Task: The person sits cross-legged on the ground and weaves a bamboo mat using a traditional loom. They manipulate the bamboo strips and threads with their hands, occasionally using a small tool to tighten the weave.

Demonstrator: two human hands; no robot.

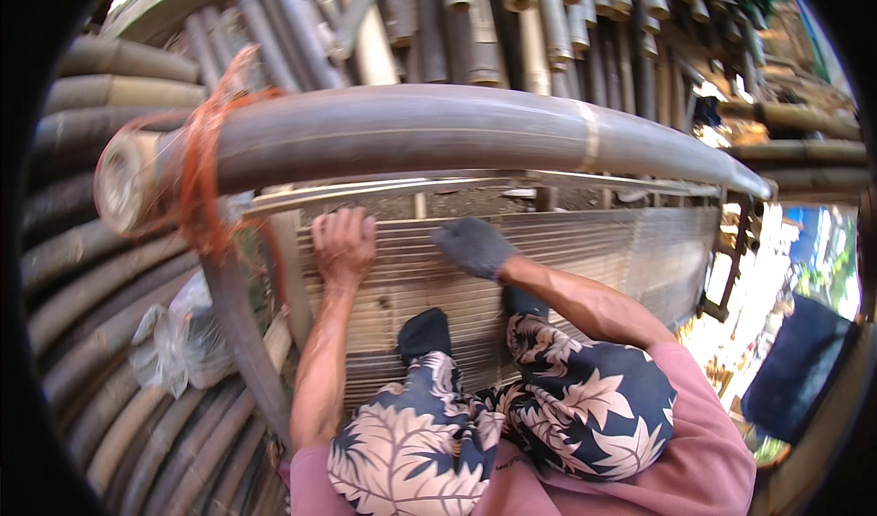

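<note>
A platform of thin bamboo slats [585, 247] lies under my feet. My bare left hand [343, 247] rests at its far left edge, fingers bent over the outermost slat. In a grey glove, my right hand [473, 247] is closed just right of the middle, low over the slats; what its fingers hold, if anything, is hidden. Beyond both hands a thick bamboo pole [411, 132] runs across from left to right. Orange twine [203, 155] is wrapped around its left end. Between pole and platform runs a thin bamboo strip [365, 190].
Bamboo poles [110, 333] are stacked along the left, and more poles [548, 23] stand at the back. A clear plastic bag [187, 338] hangs by a slanted wooden post [242, 333]. At right is a dark cloth [797, 370]. My legs are bent on the platform.
</note>
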